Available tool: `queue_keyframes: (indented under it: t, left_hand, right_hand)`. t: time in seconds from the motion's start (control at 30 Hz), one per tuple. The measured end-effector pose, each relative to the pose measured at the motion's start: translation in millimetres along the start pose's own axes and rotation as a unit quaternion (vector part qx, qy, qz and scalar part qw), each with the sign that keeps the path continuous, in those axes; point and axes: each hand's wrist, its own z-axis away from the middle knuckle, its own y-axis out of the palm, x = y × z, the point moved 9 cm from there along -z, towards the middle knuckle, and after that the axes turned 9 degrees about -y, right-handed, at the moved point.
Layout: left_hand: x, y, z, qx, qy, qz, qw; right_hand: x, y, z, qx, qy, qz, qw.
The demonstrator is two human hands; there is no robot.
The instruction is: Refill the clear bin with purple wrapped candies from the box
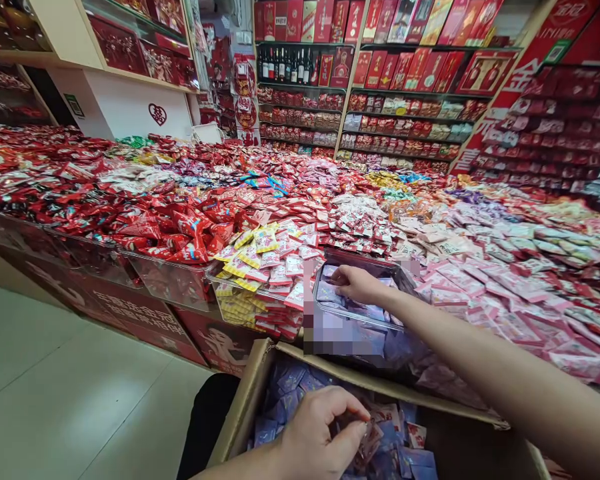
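Observation:
My left hand [325, 427] is over an open cardboard box [260, 373], its thumb and index finger closed on a small red-and-white candy packet [369, 443]. Loose purple packets [290, 380] lie in that box, with a few red-and-white ones among them. Further forward, my right hand [360, 283] reaches into a clear plastic bin [360, 311] of purple packets [330, 292]. Its fingers are curved just over the packets, with a gap between thumb and fingers. Whether the fingertips touch a packet is hard to see.
Left of the bin stands a clear bin of yellow and pink packets [260, 257], then red packets [180, 233]. Pink packets [505, 293] spread to the right. Shelves with red boxes [325, 20] and bottles [285, 65] line the back. Tiled floor [80, 380] is at left.

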Motion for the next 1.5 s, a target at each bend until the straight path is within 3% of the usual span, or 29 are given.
queue_keyframes:
  t: [0.1,0.17,0.23,0.3,0.4,0.47,0.67,0.77,0.9,1.13,1.37,1.5]
  left_hand:
    - [2,-0.8,1,-0.011,0.004,0.015,1.000]
    - [8,-6.0,-1,-0.036,-0.003,0.066,0.997]
    - [18,-13.0,-3,-0.059,-0.024,0.159,0.985]
    - [25,-18.5,-7,-0.065,-0.041,0.272,0.959]
    - [26,-25.4,-11,-0.062,-0.039,0.391,0.917]
    - [27,-30.1,-13,-0.082,-0.053,0.399,0.912]
    - [30,-29.7,-16,-0.129,-0.104,0.382,0.909]
    - [28,-24.5,-17,-0.107,-0.115,0.387,0.908]
    - [25,-11.0,-18,-0.038,-0.143,0.387,0.910]
    - [42,-2.0,-20,-0.078,-0.198,0.418,0.883]
    - [39,1.7,-16,-0.046,-0.163,0.228,0.959]
    - [24,-11.6,-11,-0.098,-0.094,0.060,0.989]
  right_hand:
    - [1,-12,1,-0.022,0.008,-0.049,0.999]
    - [13,-35,10,-0.078,-0.017,-0.096,0.992]
    - [33,-61,33,-0.137,-0.054,-0.169,0.975]
    - [59,-70,65,-0.136,-0.094,-0.251,0.954]
    - [89,-53,118,-0.086,-0.118,-0.281,0.949]
    - [93,-28,144,-0.079,-0.100,-0.284,0.950]
    - [51,30,176,-0.240,0.077,-0.367,0.896]
    - [43,34,181,-0.282,0.098,-0.322,0.898]
    - [40,28,189,-0.324,0.094,-0.245,0.909]
    - [39,27,198,-0.377,0.102,-0.124,0.912]
    - [50,30,201,-0.374,0.085,-0.075,0.921]
    - [55,29,205,-0.407,0.088,-0.122,0.901]
